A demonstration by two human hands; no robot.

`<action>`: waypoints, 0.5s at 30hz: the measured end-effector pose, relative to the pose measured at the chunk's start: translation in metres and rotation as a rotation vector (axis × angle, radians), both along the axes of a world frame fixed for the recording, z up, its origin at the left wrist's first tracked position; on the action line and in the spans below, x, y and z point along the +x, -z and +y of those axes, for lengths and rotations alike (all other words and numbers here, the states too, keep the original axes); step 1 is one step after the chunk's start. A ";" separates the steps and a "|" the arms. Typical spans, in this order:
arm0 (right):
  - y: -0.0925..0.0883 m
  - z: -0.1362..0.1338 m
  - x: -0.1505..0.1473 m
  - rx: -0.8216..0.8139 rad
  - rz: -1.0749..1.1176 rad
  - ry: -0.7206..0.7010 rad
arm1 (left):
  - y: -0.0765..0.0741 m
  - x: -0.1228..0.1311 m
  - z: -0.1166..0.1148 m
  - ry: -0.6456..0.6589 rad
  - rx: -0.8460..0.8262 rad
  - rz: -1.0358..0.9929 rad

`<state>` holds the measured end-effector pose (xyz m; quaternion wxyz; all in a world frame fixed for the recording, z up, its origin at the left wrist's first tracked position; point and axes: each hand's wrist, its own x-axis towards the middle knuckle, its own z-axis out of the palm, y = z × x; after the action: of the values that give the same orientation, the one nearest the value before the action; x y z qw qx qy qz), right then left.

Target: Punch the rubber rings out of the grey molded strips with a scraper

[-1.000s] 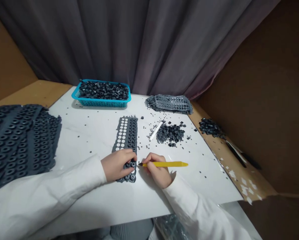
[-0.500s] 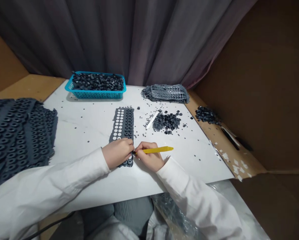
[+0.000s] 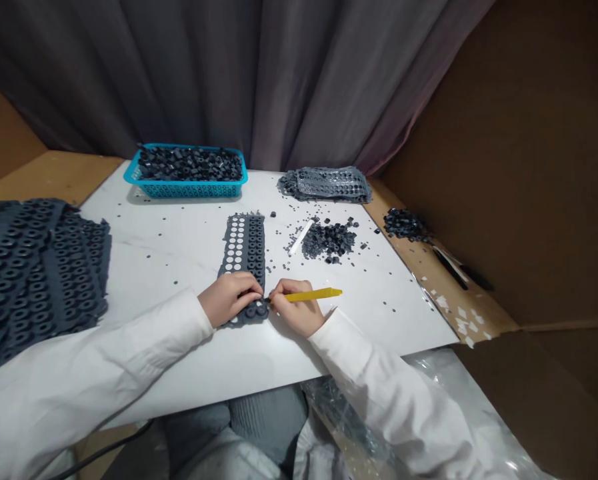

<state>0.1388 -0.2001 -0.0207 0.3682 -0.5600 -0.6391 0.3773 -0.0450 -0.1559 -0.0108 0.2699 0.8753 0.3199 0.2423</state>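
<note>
Gripping one yellow pen point(image 3: 319, 294), the right hand point(image 3: 299, 310) has its fingers clamped around the shaft, the dark tip at the right edge of one grey strip point(image 3: 245, 243). Whether tip and strip touch, I can't tell from where I stand. That strip lies on the white table point(image 3: 219, 360), near the middle, pointing away from the person. Beyond the hands it shows four columns: two of white circles point(image 3: 235, 243) on the left, two of dark rings point(image 3: 257, 253) on the right. One left hand point(image 3: 231, 297) lies over its near end, fingers bent and together; I can't tell whether they pinch anything.

Farther back, a single blue basket point(image 3: 193, 191) brims with black bits point(image 3: 189, 163), too many to count. Two stacks show: the left stack point(image 3: 43, 267) and the back stack point(image 3: 331, 183). Two heaps too: the table heap point(image 3: 336, 240), with one white stick point(image 3: 301, 238) at its left side, and the ledge heap point(image 3: 403, 223), near two slim tools point(image 3: 450, 267). Over half a dozen white scraps point(image 3: 442, 303) lie beside them.
</note>
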 end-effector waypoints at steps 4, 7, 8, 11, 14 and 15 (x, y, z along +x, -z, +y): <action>0.003 0.000 0.002 -0.045 0.077 0.007 | -0.005 -0.006 0.007 -0.113 -0.025 -0.030; 0.003 -0.001 0.006 -0.107 0.275 0.032 | -0.002 -0.007 0.007 0.012 -0.075 0.020; 0.003 -0.001 0.007 -0.122 0.338 0.053 | 0.000 -0.007 0.005 0.052 -0.082 0.031; 0.004 0.000 0.008 -0.132 0.379 0.079 | 0.005 -0.003 -0.001 0.100 -0.070 0.064; 0.007 0.000 0.006 -0.110 0.268 0.033 | 0.003 0.002 -0.005 0.074 -0.060 0.102; 0.008 0.000 0.006 -0.102 0.233 0.024 | 0.002 0.003 -0.005 0.067 -0.059 0.116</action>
<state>0.1445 -0.2002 -0.0286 0.4155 -0.5381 -0.5652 0.4673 -0.0424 -0.1612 -0.0125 0.2846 0.8897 0.3127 0.1723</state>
